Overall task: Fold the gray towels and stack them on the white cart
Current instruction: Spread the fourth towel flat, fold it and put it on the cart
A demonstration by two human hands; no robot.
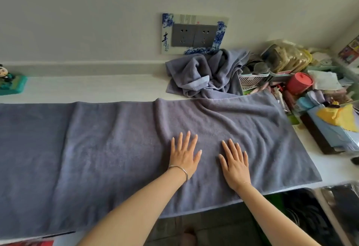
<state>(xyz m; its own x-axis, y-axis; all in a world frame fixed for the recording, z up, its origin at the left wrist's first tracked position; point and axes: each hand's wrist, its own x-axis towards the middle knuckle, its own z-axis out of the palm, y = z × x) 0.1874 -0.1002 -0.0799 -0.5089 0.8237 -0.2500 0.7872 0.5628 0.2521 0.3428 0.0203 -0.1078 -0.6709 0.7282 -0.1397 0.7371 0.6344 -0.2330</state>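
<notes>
A large gray towel (101, 148) lies spread along the white counter (97, 88), with wrinkles running through its right part. My left hand (183, 153), a bangle on its wrist, rests flat on the towel with fingers straight. My right hand (235, 163) lies flat on the same towel a little to the right, fingers spread. Behind them, a second gray towel (206, 76) sits crumpled in a heap against the wall. No white cart is in view.
Wall sockets (194, 34) are above the crumpled towel. Cluttered baskets, a red jar (300, 82) and a box with yellow cloth (338, 121) crowd the counter's right end. A small figurine (9, 82) stands at far left. Dark items fill the space below at lower right.
</notes>
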